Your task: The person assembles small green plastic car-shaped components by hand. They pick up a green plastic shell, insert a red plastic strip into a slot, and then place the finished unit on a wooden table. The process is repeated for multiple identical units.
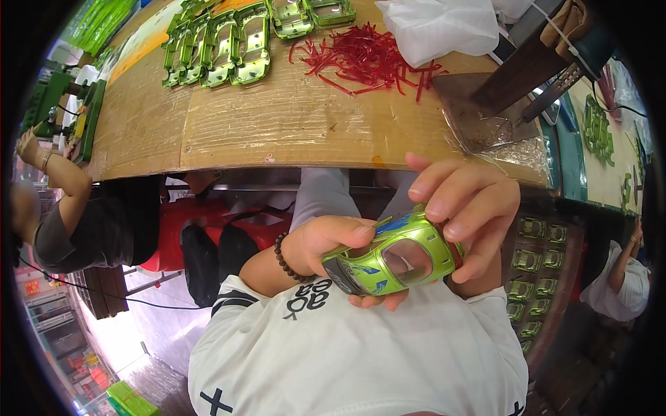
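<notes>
A glossy green toy car shell (374, 263) with blue markings, a dark end piece and see-through window areas is held in front of my chest, below the table edge. My left hand (322, 239), with a beaded bracelet at the wrist, grips its left end, thumb on top and fingertips showing underneath. The bent fingers of my right hand (480, 204) close around the right end, where a bit of red shows. What lies under those fingers is partly hidden.
Cardboard covers the table (270, 132). On it lie several green car shells (239, 45), a heap of red strips (361, 55), a white plastic bag (444, 28) and a metal plate (461, 104) under a dark stand. Shells fill a tray (524, 260) at right. Co-workers sit either side.
</notes>
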Available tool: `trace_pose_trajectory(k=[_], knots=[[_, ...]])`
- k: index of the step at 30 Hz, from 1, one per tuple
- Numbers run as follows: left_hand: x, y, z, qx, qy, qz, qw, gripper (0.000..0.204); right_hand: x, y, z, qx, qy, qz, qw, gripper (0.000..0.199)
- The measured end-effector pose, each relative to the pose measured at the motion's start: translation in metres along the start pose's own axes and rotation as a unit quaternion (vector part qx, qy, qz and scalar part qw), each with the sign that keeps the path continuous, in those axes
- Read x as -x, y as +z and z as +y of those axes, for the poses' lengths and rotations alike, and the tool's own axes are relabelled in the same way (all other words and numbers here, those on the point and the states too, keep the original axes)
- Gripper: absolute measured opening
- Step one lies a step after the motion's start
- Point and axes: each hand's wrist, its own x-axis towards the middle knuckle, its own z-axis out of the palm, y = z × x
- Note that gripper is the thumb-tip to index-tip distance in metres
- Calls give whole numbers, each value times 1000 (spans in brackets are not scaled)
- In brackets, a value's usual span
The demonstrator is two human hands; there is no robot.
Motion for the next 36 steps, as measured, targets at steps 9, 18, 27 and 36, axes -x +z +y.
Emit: trace_pose_trajectory(k=[9,18,27,36], knots=[[-7,-2,-4,13,-4,-32,999,64,-10,-5,-7,66,-22,-58,996,35],[-5,3,-2,-24,8,14,1000,66,-10,0,-23,203,5,-56,977,29],[-15,41,1,-506,207,369,751,74,21,71,-18,429,103,223,869,48],[-34,70,16,-677,63,256,687,103,38,63,-25,-225,151,628,729,49]])
